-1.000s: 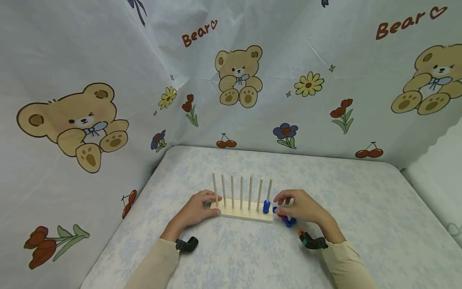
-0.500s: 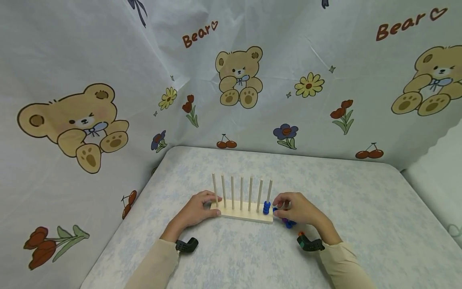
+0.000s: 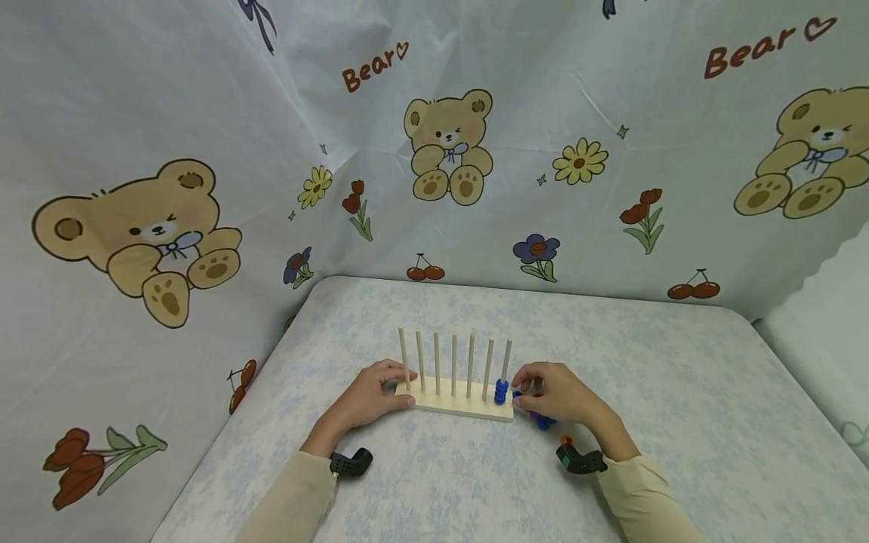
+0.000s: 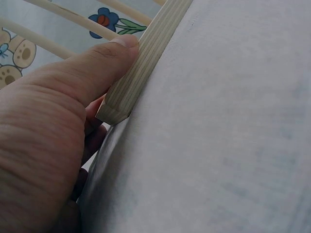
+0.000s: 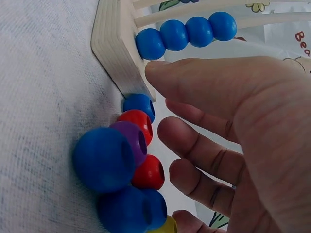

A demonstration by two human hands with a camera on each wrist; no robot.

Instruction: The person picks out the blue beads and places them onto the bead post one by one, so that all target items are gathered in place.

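Observation:
A pale wooden rack base (image 3: 455, 403) with a row of upright pegs (image 3: 454, 362) stands on the table. Several blue beads (image 5: 186, 35) are stacked on its rightmost peg. My left hand (image 3: 366, 394) holds the rack's left end, thumb at the front edge and fingers behind. At the right end is my right hand (image 3: 563, 394), fingers loosely bent. Its thumb tip (image 5: 158, 73) overlaps the base in the right wrist view. Loose beads lie beside that end, among them a blue bead (image 5: 104, 158), a red bead (image 5: 149, 172) and a purple bead (image 5: 132, 138).
A pale patterned cloth covers the table (image 3: 434, 483). Behind it hangs a curtain (image 3: 516, 219) with bears and flowers. An orange bead (image 3: 566, 440) shows near the right wrist camera (image 3: 580, 460). A yellow bead (image 5: 167, 225) peeks in at the lower edge.
My right hand has moved slightly left and down toward the rack's right end, covering more of the loose beads in the head view. My left hand and the rack look unchanged.

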